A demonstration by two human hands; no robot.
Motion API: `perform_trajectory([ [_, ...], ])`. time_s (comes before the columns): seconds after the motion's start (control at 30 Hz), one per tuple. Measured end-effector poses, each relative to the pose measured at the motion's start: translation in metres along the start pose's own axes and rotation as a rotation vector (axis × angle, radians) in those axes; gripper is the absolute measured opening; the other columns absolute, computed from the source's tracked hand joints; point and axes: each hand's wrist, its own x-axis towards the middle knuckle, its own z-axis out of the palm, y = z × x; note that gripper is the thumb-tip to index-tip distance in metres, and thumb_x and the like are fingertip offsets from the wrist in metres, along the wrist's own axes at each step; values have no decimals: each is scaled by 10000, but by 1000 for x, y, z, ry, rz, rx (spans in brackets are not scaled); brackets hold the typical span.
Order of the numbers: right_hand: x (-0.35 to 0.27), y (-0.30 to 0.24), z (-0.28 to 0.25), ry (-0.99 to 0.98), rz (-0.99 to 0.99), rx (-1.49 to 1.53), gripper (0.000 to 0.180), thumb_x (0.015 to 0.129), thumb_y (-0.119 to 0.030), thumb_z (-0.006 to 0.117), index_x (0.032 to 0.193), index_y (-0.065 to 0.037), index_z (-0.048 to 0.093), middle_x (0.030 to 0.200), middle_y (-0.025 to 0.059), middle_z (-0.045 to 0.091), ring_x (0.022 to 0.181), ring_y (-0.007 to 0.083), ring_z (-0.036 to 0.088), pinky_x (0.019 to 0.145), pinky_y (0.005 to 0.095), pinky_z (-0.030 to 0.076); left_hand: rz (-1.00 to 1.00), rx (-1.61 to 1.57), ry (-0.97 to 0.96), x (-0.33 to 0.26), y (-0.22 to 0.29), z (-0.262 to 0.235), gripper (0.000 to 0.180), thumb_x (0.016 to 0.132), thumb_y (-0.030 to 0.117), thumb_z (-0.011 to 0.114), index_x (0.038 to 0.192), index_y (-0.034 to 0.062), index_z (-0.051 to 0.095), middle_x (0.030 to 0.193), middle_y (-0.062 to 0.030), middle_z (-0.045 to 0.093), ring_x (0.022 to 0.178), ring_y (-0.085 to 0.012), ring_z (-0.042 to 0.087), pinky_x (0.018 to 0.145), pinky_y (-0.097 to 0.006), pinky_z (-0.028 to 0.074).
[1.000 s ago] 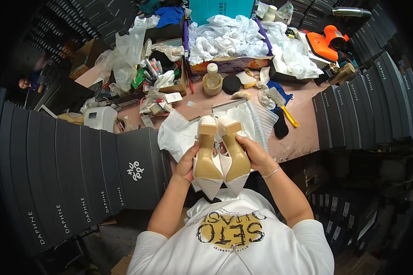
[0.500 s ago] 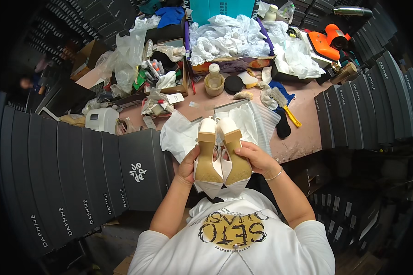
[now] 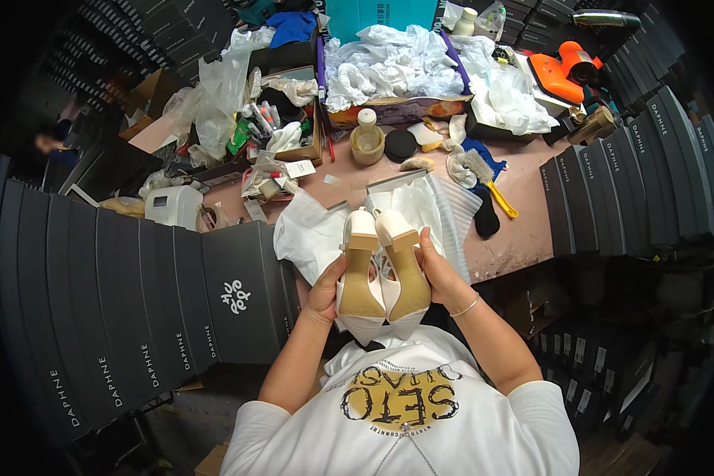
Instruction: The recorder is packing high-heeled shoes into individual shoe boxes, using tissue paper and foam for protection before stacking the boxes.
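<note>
A pair of white pointed-toe heeled shoes is held soles up in front of my chest, heels away from me and toes near my shirt. My left hand (image 3: 326, 289) is closed round the side of the left shoe (image 3: 361, 289). Along the outer side of the right shoe (image 3: 408, 290) my right hand (image 3: 444, 276) grips, its thumb pointing up beside the heel; its other fingers are mostly hidden. Both soles are tan and the blocky heels have tan tips. Just beyond the shoes lies an open grey shoebox (image 3: 397, 180) with white tissue paper (image 3: 313, 230) spilling out.
Rows of dark shoeboxes stand at left (image 3: 119, 293) and right (image 3: 627, 178). Across the table are a carton of crumpled white paper (image 3: 397, 111), a glue jar (image 3: 368, 143), a yellow-handled brush (image 3: 500, 198), an orange tool (image 3: 559, 75) and a white device (image 3: 173, 208).
My right thumb has slid off the right shoe's sole to its outer edge. Both shoes have shifted slightly in my hands, and the left hand keeps its hold.
</note>
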Motion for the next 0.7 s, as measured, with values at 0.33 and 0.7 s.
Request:
perform_trajectory([
  [0.33,12,10,-23,-145,91,95,911,887,-722,142,1167,40,555,885,105,651,808,154,644,759,277,530,-8,-43,43,-1,-4,3,430,922,392,563,1170,43,528,935,-94,614,860,-164,613,778,-302,516],
  [0.7,5,13,-20,-145,14,28,574,948,-497,463,1230,3,496,1089,88,587,943,151,581,845,302,499,-20,-104,-11,-2,-7,-9,479,924,421,544,1196,27,523,989,-135,617,900,-208,615,810,-328,518],
])
